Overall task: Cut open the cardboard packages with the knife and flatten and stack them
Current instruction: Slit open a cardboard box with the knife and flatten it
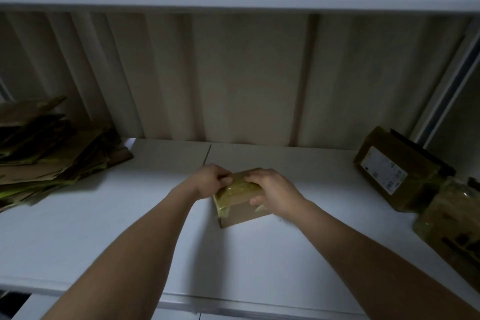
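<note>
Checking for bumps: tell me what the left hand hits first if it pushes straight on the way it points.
The left hand already grips the small taped box. Past that, probably the bare shelf, then the ribbed back wall; depth is hard to judge.

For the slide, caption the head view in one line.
Both hands, left hand and right hand, grip a taped cardboard box on the white table; flattened cardboard lies stacked at left.

Small taped cardboard box (242,202) — upright on shelf (104,228)
</note>
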